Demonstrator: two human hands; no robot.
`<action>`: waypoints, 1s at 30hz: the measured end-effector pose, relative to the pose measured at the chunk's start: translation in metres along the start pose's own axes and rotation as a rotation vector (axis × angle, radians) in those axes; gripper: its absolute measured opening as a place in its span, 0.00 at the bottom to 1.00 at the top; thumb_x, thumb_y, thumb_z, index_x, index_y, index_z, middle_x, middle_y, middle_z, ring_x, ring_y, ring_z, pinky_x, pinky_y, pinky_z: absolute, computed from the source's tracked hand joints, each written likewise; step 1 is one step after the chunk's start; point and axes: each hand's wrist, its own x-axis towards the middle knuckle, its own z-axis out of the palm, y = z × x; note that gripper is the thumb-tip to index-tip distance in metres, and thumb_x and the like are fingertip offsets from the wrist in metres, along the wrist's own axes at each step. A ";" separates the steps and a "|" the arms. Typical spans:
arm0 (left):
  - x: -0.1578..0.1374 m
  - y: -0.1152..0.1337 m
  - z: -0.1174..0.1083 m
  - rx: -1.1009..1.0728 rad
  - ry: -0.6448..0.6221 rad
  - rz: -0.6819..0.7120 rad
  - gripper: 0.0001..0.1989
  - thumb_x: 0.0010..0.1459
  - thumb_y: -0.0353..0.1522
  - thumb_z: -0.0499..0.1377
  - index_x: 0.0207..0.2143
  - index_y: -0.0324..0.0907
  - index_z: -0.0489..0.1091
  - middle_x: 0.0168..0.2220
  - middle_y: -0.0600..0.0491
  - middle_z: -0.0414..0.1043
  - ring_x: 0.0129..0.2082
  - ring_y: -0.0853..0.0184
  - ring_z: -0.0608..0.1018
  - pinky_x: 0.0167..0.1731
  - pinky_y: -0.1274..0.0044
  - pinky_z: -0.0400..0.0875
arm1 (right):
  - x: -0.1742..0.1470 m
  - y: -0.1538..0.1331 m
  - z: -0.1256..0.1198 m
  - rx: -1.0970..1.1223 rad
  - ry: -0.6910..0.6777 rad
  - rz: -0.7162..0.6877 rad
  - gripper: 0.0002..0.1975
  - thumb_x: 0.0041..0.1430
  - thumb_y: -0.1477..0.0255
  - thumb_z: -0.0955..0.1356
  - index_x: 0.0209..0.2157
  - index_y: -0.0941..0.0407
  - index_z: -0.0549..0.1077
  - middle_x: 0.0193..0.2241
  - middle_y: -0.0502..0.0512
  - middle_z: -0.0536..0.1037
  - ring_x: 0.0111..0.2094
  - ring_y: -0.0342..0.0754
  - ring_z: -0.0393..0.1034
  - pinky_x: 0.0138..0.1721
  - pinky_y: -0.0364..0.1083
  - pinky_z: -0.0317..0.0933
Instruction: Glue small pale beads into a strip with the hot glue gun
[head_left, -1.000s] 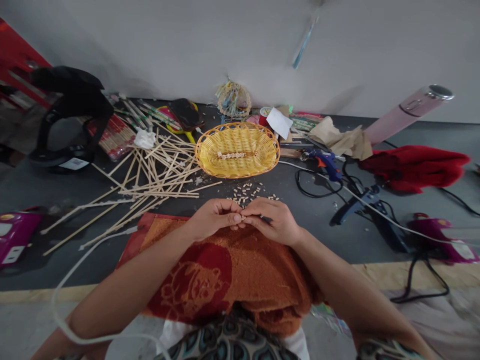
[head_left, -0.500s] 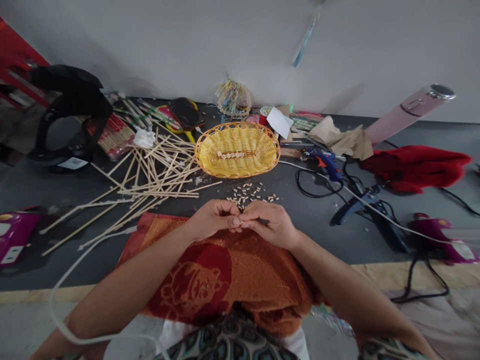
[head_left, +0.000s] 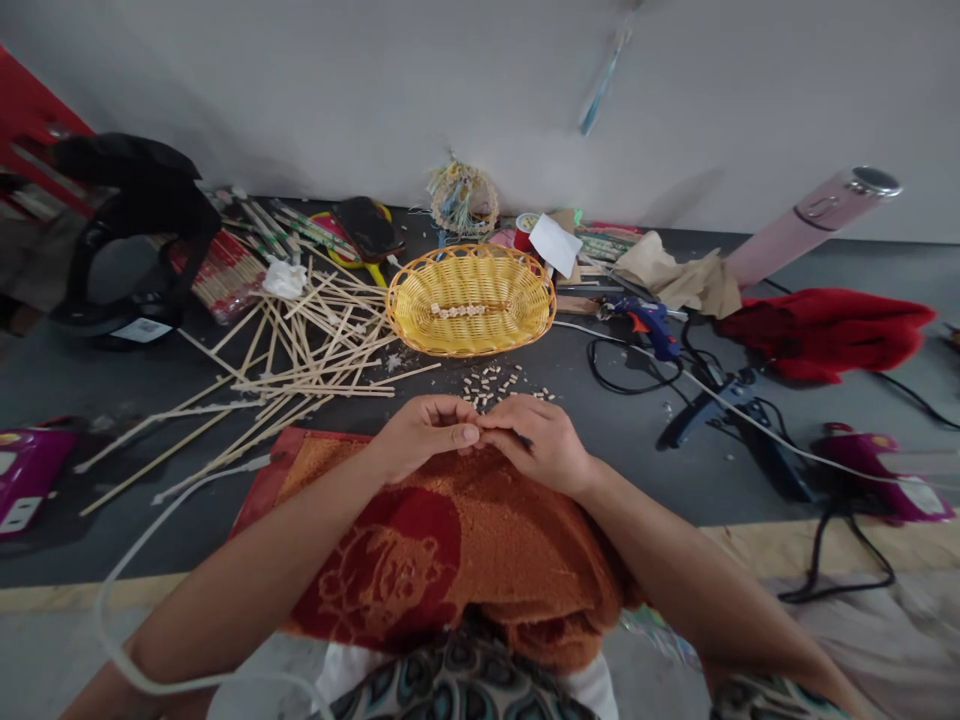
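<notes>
My left hand [head_left: 425, 436] and my right hand [head_left: 545, 447] meet at their fingertips above an orange towel [head_left: 525, 550] with a red patch. Both are closed in a pinch, thumbs against fingers. Whatever lies between the fingertips is too small and too covered to make out. Just beyond the fingers, several short pale cut stick pieces [head_left: 491, 382] are scattered on the dark table. Behind them stands a yellow wicker basket [head_left: 471, 351], holding a small chain of pale pieces [head_left: 459, 311].
Long thin wooden sticks [head_left: 315, 350] lie piled on the left, near a black headset [head_left: 135, 240]. To the right are a blue glue gun [head_left: 651, 325], dark blue pliers [head_left: 709, 410], a white cable [head_left: 757, 425], a red cloth [head_left: 832, 330] and a pink bottle [head_left: 810, 230].
The pinched fingers have shifted slightly, and the small pale bit glimpsed between them earlier is now covered. The whole view has moved a little; the table items stay put.
</notes>
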 end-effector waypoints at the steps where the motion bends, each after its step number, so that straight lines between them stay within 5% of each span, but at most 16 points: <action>1: 0.000 0.000 0.000 0.008 0.007 -0.001 0.11 0.51 0.35 0.67 0.32 0.35 0.74 0.28 0.52 0.74 0.27 0.74 0.72 0.30 0.82 0.66 | 0.000 0.001 -0.001 -0.014 -0.018 -0.011 0.08 0.61 0.75 0.67 0.43 0.55 0.73 0.33 0.52 0.79 0.35 0.44 0.73 0.39 0.45 0.68; 4: 0.000 0.001 0.000 0.007 0.053 -0.027 0.11 0.52 0.36 0.65 0.33 0.36 0.73 0.29 0.52 0.75 0.27 0.74 0.72 0.30 0.81 0.66 | 0.002 0.004 -0.011 -0.033 -0.008 -0.005 0.09 0.61 0.75 0.67 0.44 0.54 0.74 0.35 0.53 0.79 0.36 0.45 0.74 0.39 0.45 0.68; 11: -0.003 0.003 0.003 0.063 0.052 -0.053 0.11 0.53 0.37 0.65 0.32 0.37 0.73 0.28 0.52 0.76 0.24 0.75 0.72 0.28 0.82 0.65 | 0.006 0.011 -0.037 -0.073 0.265 0.233 0.08 0.60 0.77 0.67 0.41 0.55 0.75 0.33 0.52 0.77 0.33 0.44 0.72 0.37 0.45 0.68; 18: -0.003 0.002 0.002 0.036 -0.018 -0.006 0.10 0.52 0.35 0.65 0.30 0.36 0.73 0.26 0.53 0.74 0.25 0.75 0.72 0.29 0.82 0.66 | 0.005 -0.003 -0.016 0.189 -0.062 0.053 0.14 0.60 0.74 0.69 0.49 0.55 0.72 0.37 0.56 0.77 0.37 0.45 0.72 0.40 0.46 0.68; 30: -0.006 0.001 0.001 0.049 0.012 -0.024 0.10 0.49 0.34 0.68 0.29 0.36 0.75 0.25 0.54 0.74 0.24 0.75 0.71 0.27 0.82 0.65 | 0.004 -0.005 -0.011 0.211 -0.076 0.016 0.14 0.60 0.75 0.69 0.48 0.56 0.73 0.38 0.57 0.77 0.39 0.45 0.72 0.42 0.46 0.69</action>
